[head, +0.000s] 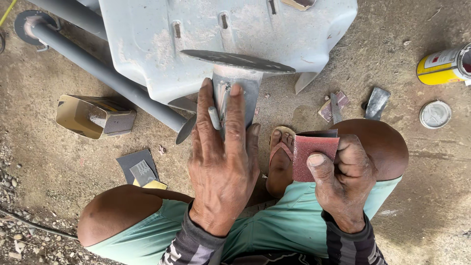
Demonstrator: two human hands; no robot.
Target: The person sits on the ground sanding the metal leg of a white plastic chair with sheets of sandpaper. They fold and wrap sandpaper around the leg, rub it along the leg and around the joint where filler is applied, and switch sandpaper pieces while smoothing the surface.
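Left hand [223, 162] flat on grey post [235, 93] — right hand [343, 179] pinches red sandpaper [314, 154]; yellow can [444, 66] far right.

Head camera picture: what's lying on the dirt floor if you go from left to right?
Open tan cardboard box → dark grey sandpaper sheet → folded red sandpaper in the right hand → flat metal scraper blade → round white can lid.

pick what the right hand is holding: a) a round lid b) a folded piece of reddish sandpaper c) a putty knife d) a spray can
b: the right hand pinches a folded piece of reddish sandpaper under its thumb, while the spray can, lid and putty knife lie on the ground apart from it.
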